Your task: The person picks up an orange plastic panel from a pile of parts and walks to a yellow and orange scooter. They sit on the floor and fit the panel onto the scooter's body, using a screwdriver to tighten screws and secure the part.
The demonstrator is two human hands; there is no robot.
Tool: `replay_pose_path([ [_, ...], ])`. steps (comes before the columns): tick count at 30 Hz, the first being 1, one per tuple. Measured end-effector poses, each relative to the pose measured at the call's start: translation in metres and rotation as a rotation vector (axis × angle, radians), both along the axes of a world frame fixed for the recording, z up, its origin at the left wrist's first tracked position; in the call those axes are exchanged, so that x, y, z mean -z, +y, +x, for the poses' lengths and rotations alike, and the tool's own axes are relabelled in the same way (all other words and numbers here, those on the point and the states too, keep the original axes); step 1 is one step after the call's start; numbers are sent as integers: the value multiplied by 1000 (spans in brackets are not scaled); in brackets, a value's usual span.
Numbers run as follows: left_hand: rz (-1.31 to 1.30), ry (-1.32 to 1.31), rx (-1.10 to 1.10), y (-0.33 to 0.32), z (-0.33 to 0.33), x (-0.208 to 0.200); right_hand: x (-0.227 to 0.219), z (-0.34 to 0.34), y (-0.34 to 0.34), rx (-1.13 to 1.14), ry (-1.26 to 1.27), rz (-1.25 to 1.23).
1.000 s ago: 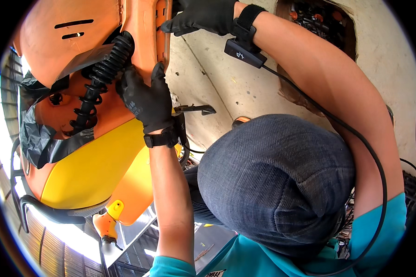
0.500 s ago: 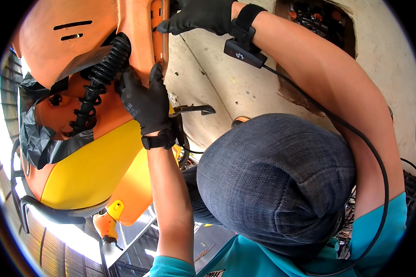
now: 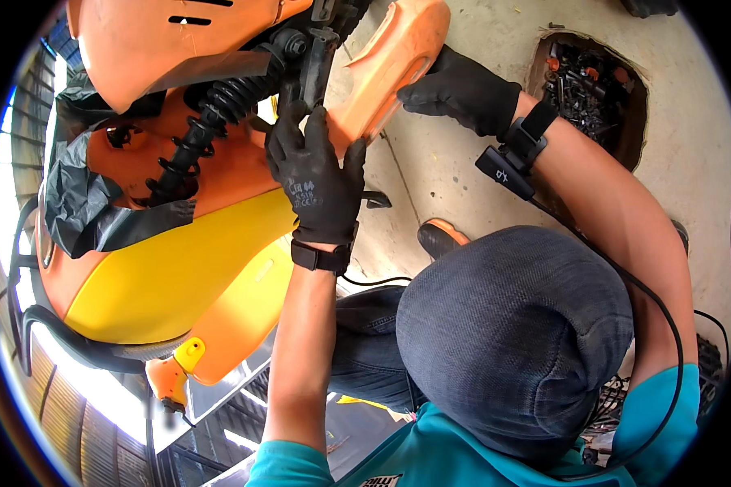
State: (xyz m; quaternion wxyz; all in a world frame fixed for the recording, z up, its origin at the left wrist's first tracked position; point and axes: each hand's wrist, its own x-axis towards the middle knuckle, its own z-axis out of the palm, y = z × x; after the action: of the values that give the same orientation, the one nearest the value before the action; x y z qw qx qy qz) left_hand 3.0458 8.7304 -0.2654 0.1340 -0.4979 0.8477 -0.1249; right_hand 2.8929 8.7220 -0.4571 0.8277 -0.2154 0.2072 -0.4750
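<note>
An orange plastic panel (image 3: 394,61) stands tilted away from an orange and yellow motor vehicle body (image 3: 170,280). My right hand (image 3: 467,93), in a black glove, grips the panel's right edge with its fingers partly hidden behind it. At the panel's near end, my left hand (image 3: 315,178), also gloved, has fingers and thumb around it; the contact is partly hidden. Close to my left fingers, a dark metal frame bar (image 3: 318,65) shows in the opened gap. A black coil-spring shock absorber (image 3: 219,109) slants down to the left of that hand.
Black plastic sheeting (image 3: 73,199) hangs over the body's left side. An orange turn-signal lamp (image 3: 169,380) sticks out at lower left. My denim knee (image 3: 512,325) and shoe (image 3: 443,238) are close by. A box of metal parts (image 3: 585,97) stands at far right.
The orange panel has come away from the body and swung right, uncovering the frame bar and the shock absorber's upper mount. Both hands have moved right with it, the right one also nearer.
</note>
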Motion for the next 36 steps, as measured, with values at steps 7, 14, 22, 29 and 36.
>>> replay_pose_path([
  [7, 40, 313, -52, -7, 7, 1, -4, 1, 1, -20, -77, 184],
  [14, -125, 237, -29, -20, 13, -5, 0, 2, 9, -67, 208, 246],
  [22, -147, 288, -103, -26, 22, 0, -3, 9, 11, 33, 273, 288],
  [29, -130, 246, -138, -30, 18, 2, 31, 30, 9, 59, 467, 229],
  [36, -152, 207, -95, -32, 26, 7, 30, 32, 11, 40, 651, 321],
])
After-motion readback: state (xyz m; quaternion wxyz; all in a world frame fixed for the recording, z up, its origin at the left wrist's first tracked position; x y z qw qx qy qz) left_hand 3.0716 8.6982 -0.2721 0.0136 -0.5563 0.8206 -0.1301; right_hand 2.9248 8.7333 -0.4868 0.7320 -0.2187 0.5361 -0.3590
